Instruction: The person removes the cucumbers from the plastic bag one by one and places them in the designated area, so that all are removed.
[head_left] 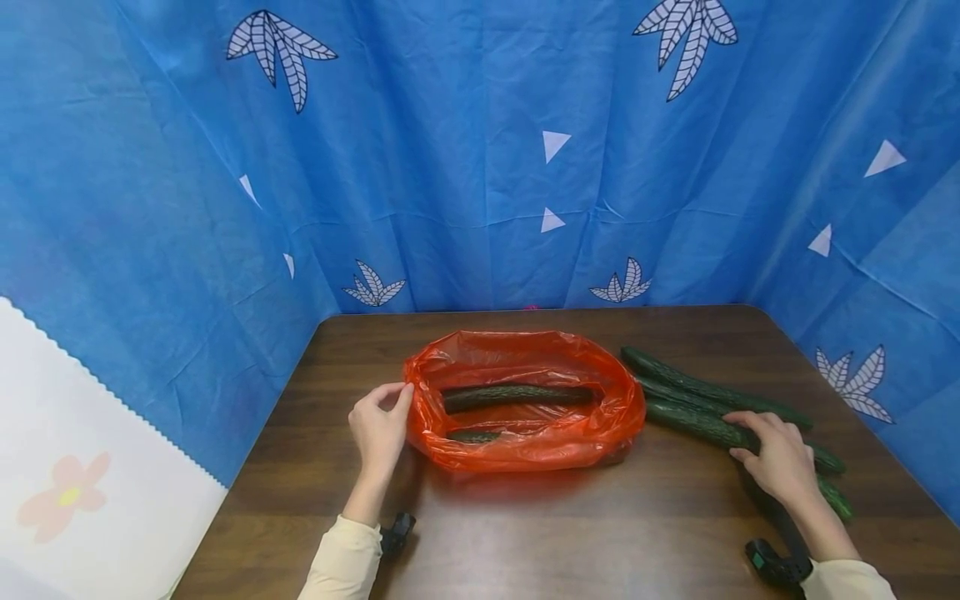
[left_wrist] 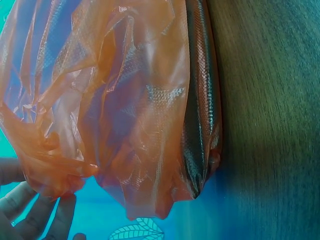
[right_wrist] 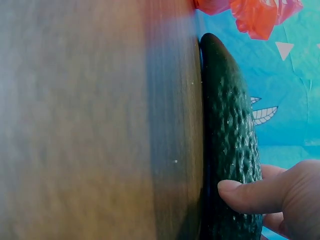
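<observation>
An orange-red plastic bag [head_left: 525, 457] lies wide open at the middle of the table. Inside it I see one long dark green cucumber [head_left: 517, 397] and part of another cucumber [head_left: 472, 436]. My left hand [head_left: 380, 429] pinches the bag's left rim; in the left wrist view its fingertips meet the gathered plastic [left_wrist: 55, 170]. To the right of the bag lie several cucumbers side by side. My right hand [head_left: 780, 462] grips the nearer cucumber [right_wrist: 227, 115], thumb on one side and fingers on the other. That cucumber appears to lie on the table.
The brown wooden table [head_left: 525, 542] ends at a blue curtain [head_left: 480, 167] behind and at the sides. A farther cucumber [head_left: 720, 392] lies just beyond the gripped one. A white scalloped cloth [head_left: 90, 467] hangs at the left.
</observation>
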